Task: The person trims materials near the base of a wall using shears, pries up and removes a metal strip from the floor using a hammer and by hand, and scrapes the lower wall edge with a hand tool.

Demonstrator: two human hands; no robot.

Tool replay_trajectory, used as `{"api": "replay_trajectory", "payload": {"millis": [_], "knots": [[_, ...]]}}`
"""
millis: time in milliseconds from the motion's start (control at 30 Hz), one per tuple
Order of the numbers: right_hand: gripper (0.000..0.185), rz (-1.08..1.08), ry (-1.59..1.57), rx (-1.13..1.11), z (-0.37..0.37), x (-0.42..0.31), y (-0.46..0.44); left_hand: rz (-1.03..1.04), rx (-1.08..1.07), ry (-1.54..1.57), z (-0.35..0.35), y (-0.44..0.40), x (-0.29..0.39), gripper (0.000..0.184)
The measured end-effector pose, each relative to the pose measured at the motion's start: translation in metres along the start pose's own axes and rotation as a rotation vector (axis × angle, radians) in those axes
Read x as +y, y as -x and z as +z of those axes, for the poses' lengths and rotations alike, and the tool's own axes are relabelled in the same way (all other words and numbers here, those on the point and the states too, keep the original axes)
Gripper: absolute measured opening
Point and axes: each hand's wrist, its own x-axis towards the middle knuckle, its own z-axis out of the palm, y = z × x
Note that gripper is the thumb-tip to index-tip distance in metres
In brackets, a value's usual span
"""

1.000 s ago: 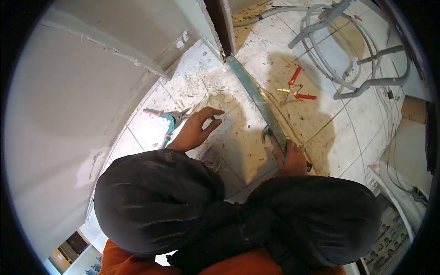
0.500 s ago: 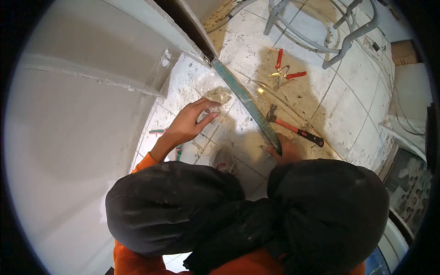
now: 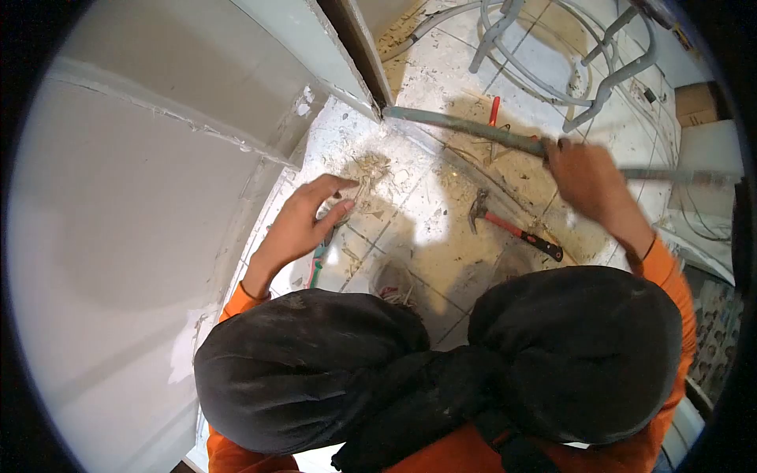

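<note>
My right hand [image 3: 587, 180] is wrapped round a long green-grey bar [image 3: 465, 124]. One end of the bar meets the foot of the upright panel edge; the other reaches out to the right, blurred. Fingers curved and thumb apart, my left hand [image 3: 300, 217] hovers over or just above the littered floor, with nothing visible between the fingers. Below it lies a green-and-red handled tool [image 3: 316, 266], partly hidden by the hand. A hammer [image 3: 516, 227] with a red and black handle rests on the floor, nearer to me than the bar. Red-handled pliers or snips [image 3: 494, 112] are partly covered by the bar.
Wood chips and dust [image 3: 371, 169] lie on the white tiles. A pale wall panel [image 3: 158, 213] stands on the left. Grey metal tube legs [image 3: 587, 110] and a hose [image 3: 441, 16] are at the back. A cardboard box [image 3: 698, 105] sits at the right edge.
My right hand has moved up and right from near my knee, swinging the bar to the right across the pliers or snips. My left hand has shifted slightly left and stays open.
</note>
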Motion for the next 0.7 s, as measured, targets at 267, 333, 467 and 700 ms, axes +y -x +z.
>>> {"api": "replay_trajectory", "payload": {"millis": [267,333,467,700], "knots": [[0.028,-0.384,0.216,0.223,-0.141,0.049,-0.094,0.18,0.093,-0.046,-0.043,-0.05,0.058,0.031],[0.036,-0.22,0.164,-0.1,-0.189,0.032,-0.105,0.209,0.098,-0.065,-0.05,-0.056,0.074,0.031],[0.034,-0.265,0.148,-0.082,-0.194,0.035,-0.098,0.312,0.15,-0.091,-0.051,-0.065,0.071,0.028],[0.033,-0.209,0.009,0.337,-0.021,0.054,-0.036,0.181,0.139,-0.054,-0.037,-0.045,0.027,0.026]]}}
